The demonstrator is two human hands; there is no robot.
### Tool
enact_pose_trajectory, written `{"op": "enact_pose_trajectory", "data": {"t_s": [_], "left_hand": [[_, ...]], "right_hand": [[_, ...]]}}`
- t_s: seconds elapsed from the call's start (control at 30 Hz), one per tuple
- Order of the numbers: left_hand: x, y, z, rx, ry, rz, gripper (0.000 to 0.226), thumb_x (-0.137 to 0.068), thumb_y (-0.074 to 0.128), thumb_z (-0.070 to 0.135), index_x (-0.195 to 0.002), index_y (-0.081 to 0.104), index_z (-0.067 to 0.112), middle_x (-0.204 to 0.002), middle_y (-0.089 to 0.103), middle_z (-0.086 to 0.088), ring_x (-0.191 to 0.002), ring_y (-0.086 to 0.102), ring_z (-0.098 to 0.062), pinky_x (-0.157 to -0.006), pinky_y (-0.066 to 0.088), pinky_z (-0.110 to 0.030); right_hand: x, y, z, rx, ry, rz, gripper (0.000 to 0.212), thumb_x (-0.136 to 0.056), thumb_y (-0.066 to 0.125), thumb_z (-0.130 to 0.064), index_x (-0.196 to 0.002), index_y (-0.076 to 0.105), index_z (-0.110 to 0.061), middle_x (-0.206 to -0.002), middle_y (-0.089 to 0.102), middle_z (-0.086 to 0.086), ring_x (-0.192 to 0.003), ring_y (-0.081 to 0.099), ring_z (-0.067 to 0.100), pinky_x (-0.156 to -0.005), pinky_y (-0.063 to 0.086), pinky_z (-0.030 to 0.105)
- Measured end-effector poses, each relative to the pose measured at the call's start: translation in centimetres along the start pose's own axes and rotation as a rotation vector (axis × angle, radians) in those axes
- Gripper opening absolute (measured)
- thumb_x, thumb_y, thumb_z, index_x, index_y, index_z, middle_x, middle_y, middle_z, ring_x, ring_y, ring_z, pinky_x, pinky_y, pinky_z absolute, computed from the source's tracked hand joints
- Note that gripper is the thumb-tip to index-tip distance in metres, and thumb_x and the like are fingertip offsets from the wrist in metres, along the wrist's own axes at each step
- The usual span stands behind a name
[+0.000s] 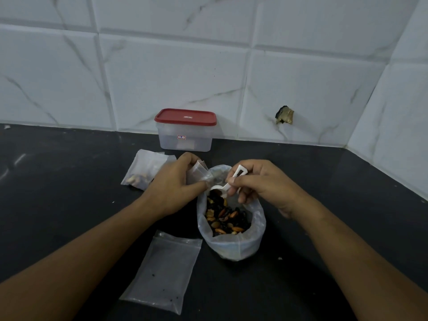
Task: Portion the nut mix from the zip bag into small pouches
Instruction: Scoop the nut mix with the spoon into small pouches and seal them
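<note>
Nearest, a flat pouch (162,272) of frosted, translucent plastic is lying on the matte black countertop (69,205). It is rectangular, with a seal strip along its far edge and a few dark specks inside. Both forearms are entering from the lower edge, cut off by the frame.

Just right of that pouch, the zip bag (231,246) is standing upright, its soft clear wall rolled down into a thick cuff. The nut mix (225,218) is sitting inside it: glossy dark pieces, tan almond-shaped nuts and a few pale yellow bits.

Over the bag's far rim, the right hand (261,184) is pinching the handle of a white plastic scoop (225,187) between thumb and curled fingers. The handle is ending in an open rectangular loop; what the scoop's bowl is carrying is hard to make out. The left hand (173,186) is gripping a small held pouch (199,173), crumpled and largely hidden behind the fingers, right beside the scoop's bowl.

Behind the left hand, a filled pouch (144,169) is lying flat with nuts gathered at its near end; its right edge is hidden by the hand, and whether a second pouch is overlapping it cannot be told.

Farther back, a rectangular storage container (185,140) of cloudy plastic with a red lid (185,117) is standing against the wall. It is bearing a small red-bordered label (181,137), too small to read, as is the mark on the lid. The wall tiles (301,89) are glossy white with grey veining, and one is showing a ragged broken hole (284,118).
</note>
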State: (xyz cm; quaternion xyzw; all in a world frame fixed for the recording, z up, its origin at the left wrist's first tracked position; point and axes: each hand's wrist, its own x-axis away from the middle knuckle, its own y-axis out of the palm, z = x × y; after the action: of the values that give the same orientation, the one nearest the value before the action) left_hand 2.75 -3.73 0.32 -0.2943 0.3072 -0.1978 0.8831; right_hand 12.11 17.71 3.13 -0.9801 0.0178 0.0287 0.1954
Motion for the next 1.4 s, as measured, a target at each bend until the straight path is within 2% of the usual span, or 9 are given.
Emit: {"op": "enact_pose_trajectory", "data": {"t_s": [0.17, 0.3, 0.5, 0.77, 0.93, 1.03, 1.1, 1.27, 1.4], "left_hand": [[0.1, 0.0, 0.1, 0.024, 0.004, 0.005, 0.034, -0.09, 0.073, 0.033, -0.12, 0.059, 0.023, -0.103, 0.067, 0.015, -0.093, 0.065, 0.001, -0.075, 0.051, -0.015], [0.1, 0.0, 0.1, 0.049, 0.008, 0.012, 0.033, -0.091, 0.072, 0.035, -0.12, 0.06, 0.024, -0.102, 0.067, 0.015, -0.095, 0.062, 0.008, -0.073, 0.048, -0.006], [0.1, 0.0, -0.1, 0.096, 0.012, -0.016, 0.032, -0.092, 0.071, 0.04, -0.12, 0.062, 0.027, -0.104, 0.071, 0.01, -0.095, 0.067, -0.001, -0.085, 0.059, -0.035], [0.2, 0.1, 0.2, 0.192, -0.029, -0.026, 0.029, -0.092, 0.069, 0.043, -0.118, 0.063, 0.032, -0.104, 0.071, 0.015, -0.099, 0.065, 0.005, -0.082, 0.052, -0.022], [0.2, 0.0, 0.1, 0.246, -0.051, -0.034, 0.029, -0.091, 0.074, 0.04, -0.117, 0.064, 0.032, -0.106, 0.072, 0.017, -0.099, 0.067, 0.003, -0.084, 0.053, -0.024], [0.0, 0.2, -0.2, 0.229, -0.038, -0.047, 0.032, -0.088, 0.076, 0.038, -0.116, 0.064, 0.032, -0.105, 0.072, 0.015, -0.099, 0.068, 0.0, -0.086, 0.056, -0.029], [0.1, 0.3, -0.3, 0.219, -0.039, -0.051, 0.035, -0.086, 0.077, 0.037, -0.118, 0.063, 0.031, -0.104, 0.071, 0.015, -0.097, 0.067, 0.003, -0.082, 0.054, -0.024], [-0.1, 0.3, -0.3, 0.173, -0.008, -0.068, 0.052, -0.074, 0.071, 0.058, -0.119, 0.062, 0.032, -0.106, 0.069, 0.015, -0.095, 0.066, -0.001, -0.081, 0.057, -0.029], [-0.1, 0.4, 0.0, 0.137, 0.027, -0.06, 0.045, -0.075, 0.071, 0.056, -0.111, 0.062, 0.03, -0.101, 0.069, 0.011, -0.092, 0.065, -0.004, -0.074, 0.053, -0.023]], "right_hand": [[-0.1, 0.3, 0.1, -0.065, 0.045, 0.07, 0.013, -0.098, 0.061, -0.008, -0.094, 0.073, -0.009, -0.081, 0.077, 0.015, -0.057, 0.062, 0.016, -0.055, 0.05, 0.023], [-0.1, 0.5, 0.1, -0.114, 0.098, 0.104, 0.013, -0.099, 0.058, -0.009, -0.096, 0.07, -0.006, -0.075, 0.075, 0.013, -0.054, 0.06, 0.016, -0.052, 0.048, 0.023], [-0.2, 0.4, 0.1, -0.188, 0.147, 0.159, 0.014, -0.099, 0.056, -0.008, -0.094, 0.069, -0.006, -0.072, 0.073, 0.014, -0.053, 0.059, 0.018, -0.053, 0.049, 0.026], [-0.3, 0.0, 0.3, -0.279, 0.157, 0.235, 0.015, -0.099, 0.053, -0.007, -0.096, 0.068, -0.008, -0.072, 0.072, 0.012, -0.051, 0.058, 0.015, -0.052, 0.049, 0.027], [-0.3, -0.4, -0.3, -0.387, 0.095, 0.302, 0.009, -0.1, 0.054, -0.008, -0.1, 0.064, -0.009, -0.074, 0.074, 0.011, -0.051, 0.057, 0.015, -0.05, 0.049, 0.027], [-0.2, -0.2, -0.8, -0.437, 0.044, 0.28, 0.009, -0.101, 0.054, -0.01, -0.103, 0.063, -0.01, -0.08, 0.075, 0.012, -0.054, 0.057, 0.016, -0.052, 0.047, 0.027], [0.0, 0.3, -1.0, -0.444, 0.016, 0.251, 0.01, -0.102, 0.056, -0.011, -0.108, 0.063, -0.008, -0.086, 0.076, 0.014, -0.055, 0.057, 0.017, -0.052, 0.047, 0.027], [0.5, 1.9, -1.4, -0.36, -0.023, 0.174, 0.016, -0.104, 0.06, -0.017, -0.114, 0.064, -0.006, -0.099, 0.079, 0.015, -0.054, 0.059, 0.015, -0.051, 0.047, 0.024], [0.7, 2.8, -1.3, -0.227, -0.088, 0.109, 0.012, -0.103, 0.063, -0.012, -0.113, 0.066, -0.007, -0.095, 0.079, 0.013, -0.054, 0.061, 0.017, -0.051, 0.046, 0.027]]}}
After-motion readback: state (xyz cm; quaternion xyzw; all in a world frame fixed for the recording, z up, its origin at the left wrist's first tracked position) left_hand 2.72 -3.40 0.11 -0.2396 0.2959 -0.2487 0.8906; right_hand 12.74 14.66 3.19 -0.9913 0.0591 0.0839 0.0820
